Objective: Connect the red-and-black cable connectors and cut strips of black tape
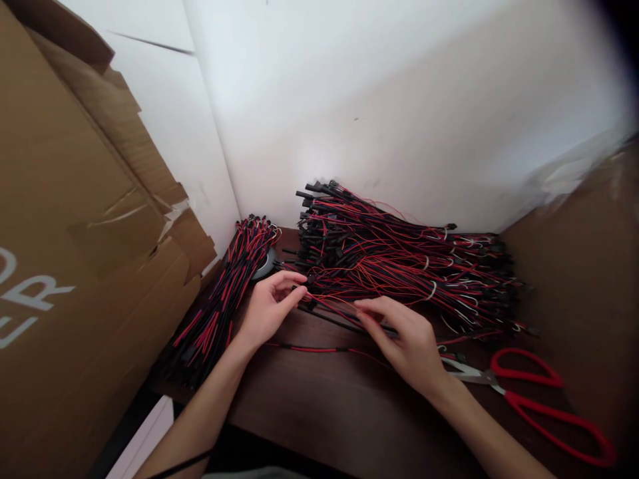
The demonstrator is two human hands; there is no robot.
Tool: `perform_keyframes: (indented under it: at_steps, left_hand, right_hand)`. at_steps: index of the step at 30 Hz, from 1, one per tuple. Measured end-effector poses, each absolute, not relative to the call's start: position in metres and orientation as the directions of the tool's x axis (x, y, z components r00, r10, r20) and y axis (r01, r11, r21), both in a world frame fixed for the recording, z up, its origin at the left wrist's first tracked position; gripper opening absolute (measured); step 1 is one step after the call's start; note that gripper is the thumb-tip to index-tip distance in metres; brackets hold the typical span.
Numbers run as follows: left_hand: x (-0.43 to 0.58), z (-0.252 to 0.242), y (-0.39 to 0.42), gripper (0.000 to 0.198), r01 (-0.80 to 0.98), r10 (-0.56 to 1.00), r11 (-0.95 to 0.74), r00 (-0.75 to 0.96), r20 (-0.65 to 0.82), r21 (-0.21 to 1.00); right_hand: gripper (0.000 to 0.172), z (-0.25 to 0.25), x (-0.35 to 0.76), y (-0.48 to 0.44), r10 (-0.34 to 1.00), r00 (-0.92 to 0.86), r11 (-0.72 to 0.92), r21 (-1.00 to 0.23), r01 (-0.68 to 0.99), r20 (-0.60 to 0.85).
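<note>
Both hands pinch thin red-and-black wire leads (332,307) at the near edge of the big tangled pile of red-and-black wires (399,266) on the dark wooden worktop (324,399), left hand (267,309) and right hand (407,342) apart, apparently separating one lead.

Bare dark table (319,406) is seen at 6 o'clock, below both hands; free passage is offered there along the near edge. The far half is blocked by a large heap of red-and-black wires (399,266), spread from 12 to 3 o'clock against the white wall (399,100). At 9 o'clock a second wire bundle (224,293) is laid along the table's left edge, hemmed in by a cardboard box (74,266). Between bundle and heap only a narrow gap is left, occupied by the left hand (267,309). At 4 o'clock, red-handled scissors (539,399) are laid just beside the right hand (407,346). A loose wire (314,348) is crossed over the bare patch.
</note>
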State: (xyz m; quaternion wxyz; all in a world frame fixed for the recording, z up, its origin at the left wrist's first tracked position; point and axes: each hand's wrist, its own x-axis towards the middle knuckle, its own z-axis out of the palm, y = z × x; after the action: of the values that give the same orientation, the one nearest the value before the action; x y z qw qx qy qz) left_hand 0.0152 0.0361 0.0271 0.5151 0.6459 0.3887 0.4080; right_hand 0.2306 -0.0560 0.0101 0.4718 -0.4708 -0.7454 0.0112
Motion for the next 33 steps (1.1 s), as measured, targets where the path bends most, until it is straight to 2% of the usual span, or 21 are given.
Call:
perform_keyframes:
  at_steps: [5, 11, 16, 24, 33]
  left_hand:
    - [0.0159, 0.0283, 0.036, 0.026, 0.093, 0.929, -0.161, 0.35, 0.119, 0.983]
    - [0.0171, 0.0315, 0.0345, 0.026, 0.12, 0.931, -0.165, 0.347, 0.114, 0.979]
    - [0.0168, 0.0305, 0.0357, 0.026, 0.145, 0.928, -0.188, 0.35, 0.128, 0.971]
    - [0.0158, 0.0295, 0.0355, 0.024, 0.153, 0.924, -0.21, 0.353, 0.145, 0.966]
    - [0.0147, 0.0293, 0.035, 0.022, 0.194, 0.92, -0.232, 0.363, 0.15, 0.953]
  right_hand:
    - [0.014, 0.0135, 0.2305, -0.0554, 0.706, -0.118, 0.566, -0.456, 0.687, 0.698]
    - [0.023, 0.0157, 0.2295, -0.0577, 0.693, -0.136, 0.586, -0.444, 0.678, 0.708]
    - [0.017, 0.0162, 0.2297, -0.0563, 0.673, -0.186, 0.62, -0.409, 0.67, 0.716]
    - [0.017, 0.0163, 0.2287, -0.0586, 0.659, -0.227, 0.633, -0.367, 0.682, 0.717]
    - [0.018, 0.0133, 0.231, -0.0571, 0.675, -0.234, 0.627, -0.377, 0.682, 0.699]
